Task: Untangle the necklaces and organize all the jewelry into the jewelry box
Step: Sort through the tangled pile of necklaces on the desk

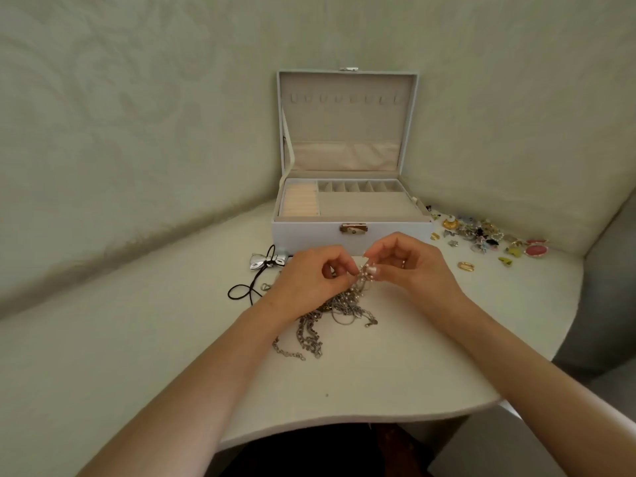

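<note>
Together, left hand and right hand pinch necklace tangle; knot partly hidden under hands.

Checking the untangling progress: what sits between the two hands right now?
In the head view, a pearl-beaded knot of the necklace tangle bridges the left hand and right hand; both pinch it.

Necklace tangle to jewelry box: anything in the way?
Nothing visible. The left hand and right hand pinch the necklace tangle just in front of the jewelry box; its lid stands open, and the compartments show no jewelry.
</note>
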Tool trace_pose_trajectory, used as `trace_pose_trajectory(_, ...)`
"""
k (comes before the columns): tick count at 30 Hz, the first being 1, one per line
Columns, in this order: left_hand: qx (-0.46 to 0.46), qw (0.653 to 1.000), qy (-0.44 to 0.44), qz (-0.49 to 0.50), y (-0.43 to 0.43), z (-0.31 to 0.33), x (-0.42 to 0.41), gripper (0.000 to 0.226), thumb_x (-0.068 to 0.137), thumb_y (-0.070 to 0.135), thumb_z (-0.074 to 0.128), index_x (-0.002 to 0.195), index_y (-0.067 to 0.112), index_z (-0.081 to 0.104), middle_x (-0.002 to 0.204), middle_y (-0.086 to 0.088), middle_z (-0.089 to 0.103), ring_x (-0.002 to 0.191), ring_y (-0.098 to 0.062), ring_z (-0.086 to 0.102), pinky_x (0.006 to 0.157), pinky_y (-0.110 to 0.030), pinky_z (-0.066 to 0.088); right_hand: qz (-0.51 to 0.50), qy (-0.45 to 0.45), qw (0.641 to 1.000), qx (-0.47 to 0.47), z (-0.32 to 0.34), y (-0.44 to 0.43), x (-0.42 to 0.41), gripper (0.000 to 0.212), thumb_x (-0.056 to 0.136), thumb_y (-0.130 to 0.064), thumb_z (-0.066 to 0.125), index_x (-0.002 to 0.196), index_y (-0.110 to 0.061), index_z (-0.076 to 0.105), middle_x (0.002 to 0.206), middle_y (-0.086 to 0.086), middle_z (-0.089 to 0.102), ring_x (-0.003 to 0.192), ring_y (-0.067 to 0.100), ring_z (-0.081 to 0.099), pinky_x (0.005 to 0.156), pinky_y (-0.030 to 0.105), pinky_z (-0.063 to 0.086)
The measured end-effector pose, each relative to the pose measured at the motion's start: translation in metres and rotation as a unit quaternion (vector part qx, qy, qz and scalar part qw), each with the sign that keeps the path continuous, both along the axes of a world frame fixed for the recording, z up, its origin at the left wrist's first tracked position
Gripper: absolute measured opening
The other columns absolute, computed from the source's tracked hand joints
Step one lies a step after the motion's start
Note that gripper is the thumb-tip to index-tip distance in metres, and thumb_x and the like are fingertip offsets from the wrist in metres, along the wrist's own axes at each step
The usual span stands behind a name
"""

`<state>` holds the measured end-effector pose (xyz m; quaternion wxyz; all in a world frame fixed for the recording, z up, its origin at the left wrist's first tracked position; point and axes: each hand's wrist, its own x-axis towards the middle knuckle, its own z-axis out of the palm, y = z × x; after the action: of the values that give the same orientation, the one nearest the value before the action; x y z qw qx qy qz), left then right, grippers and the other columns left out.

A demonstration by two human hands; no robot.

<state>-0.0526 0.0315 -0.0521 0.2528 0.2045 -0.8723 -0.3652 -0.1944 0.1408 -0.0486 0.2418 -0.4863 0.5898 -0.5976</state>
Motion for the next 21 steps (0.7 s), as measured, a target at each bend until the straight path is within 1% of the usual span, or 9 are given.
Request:
trace_pose_trajectory(3, -0.013, 1.000, -0.003, -0.002, -0.001, 0.000, -0.001, 0.008, 0.082, 0.019, 0.069, 0.081, 0.026, 0.067, 0.070, 0.014, 0.058, 0.062, -0.005, 0.047, 0.063, -0.024, 0.042, 0.013, 0.005, 1.000, 0.011, 0.004, -0.002, -0.003, 0.025, 0.076, 0.012, 0.067, 0.082, -0.012, 0.066, 0.078, 0.010, 0.065, 0.069, 0.013, 0.061, 0.068, 0.019, 0.052)
trace_pose_trajectory(5, -0.019, 1.000, -0.006, 0.006, -0.002, 0.001, -0.001, 0.008, 0.081, 0.019, 0.070, 0.079, 0.026, 0.066, 0.068, 0.016, 0.057, 0.060, -0.001, 0.046, 0.062, -0.020, 0.039, 0.021, 0.013, 0.999, 0.028, 0.008, -0.005, -0.005, 0.025, 0.076, 0.013, 0.065, 0.085, -0.010, 0.066, 0.077, 0.006, 0.065, 0.066, 0.008, 0.061, 0.064, 0.016, 0.050)
trace_pose_trajectory(7, -0.019, 1.000, -0.010, 0.010, -0.003, 0.001, -0.002, 0.010, 0.081, 0.019, 0.070, 0.077, 0.027, 0.065, 0.068, 0.016, 0.056, 0.061, 0.002, 0.047, 0.061, -0.017, 0.038, 0.027, 0.025, 0.998, 0.049, 0.012, -0.009, -0.006, 0.026, 0.078, 0.014, 0.064, 0.086, -0.010, 0.067, 0.074, 0.003, 0.064, 0.063, 0.007, 0.060, 0.061, 0.015, 0.049)
trace_pose_trajectory(10, -0.023, 1.000, -0.012, 0.010, -0.003, 0.002, -0.002, 0.014, 0.081, 0.019, 0.070, 0.074, 0.029, 0.062, 0.070, 0.016, 0.056, 0.064, 0.002, 0.046, 0.062, -0.018, 0.038, 0.040, 0.039, 0.996, 0.063, 0.018, -0.015, -0.009, 0.027, 0.079, 0.014, 0.062, 0.086, -0.012, 0.067, 0.072, 0.000, 0.063, 0.062, 0.011, 0.059, 0.060, 0.017, 0.050)
trace_pose_trajectory(14, -0.021, 1.000, 0.004, 0.022, -0.001, 0.005, 0.001, 0.015, 0.080, 0.018, 0.068, 0.075, 0.030, 0.060, 0.077, 0.013, 0.058, 0.065, -0.001, 0.045, 0.064, -0.022, 0.041, 0.063, 0.024, 0.997, 0.047, 0.018, -0.021, -0.007, 0.028, 0.079, 0.017, 0.058, 0.087, -0.008, 0.067, 0.075, 0.004, 0.060, 0.065, 0.013, 0.057, 0.060, 0.016, 0.048)
trace_pose_trajectory(16, -0.004, 1.000, 0.018, 0.018, 0.000, 0.007, 0.001, 0.016, 0.080, 0.016, 0.067, 0.076, 0.028, 0.059, 0.080, 0.009, 0.061, 0.062, -0.002, 0.043, 0.063, -0.024, 0.042, 0.062, 0.024, 0.997, 0.033, 0.012, -0.021, -0.007, 0.029, 0.078, 0.018, 0.059, 0.086, -0.009, 0.066, 0.077, 0.008, 0.060, 0.070, 0.020, 0.056, 0.063, 0.021, 0.051)
trace_pose_trajectory(18, 0.011, 0.999, 0.024, 0.019, 0.001, 0.008, 0.001, 0.018, 0.081, 0.015, 0.066, 0.075, 0.029, 0.057, 0.081, 0.009, 0.060, 0.063, -0.005, 0.044, 0.063, -0.024, 0.042, 0.064, 0.024, 0.997, 0.029, 0.007, -0.020, -0.008, 0.029, 0.077, 0.017, 0.061, 0.085, -0.010, 0.066, 0.079, 0.011, 0.061, 0.073, 0.024, 0.055, 0.069, 0.031, 0.051)
trace_pose_trajectory(21, 0.046, 0.998, 0.041, 0.024, -0.001, 0.007, 0.000, 0.016, 0.082, 0.011, 0.066, 0.078, 0.024, 0.058, 0.080, 0.011, 0.059, 0.065, -0.006, 0.045, 0.062, -0.019, 0.040, 0.074, 0.011, 0.997, 0.030, 0.004, -0.018, -0.010, 0.027, 0.075, 0.015, 0.065, 0.085, -0.011, 0.066, 0.077, 0.009, 0.060, 0.073, 0.024, 0.055, 0.071, 0.033, 0.051)
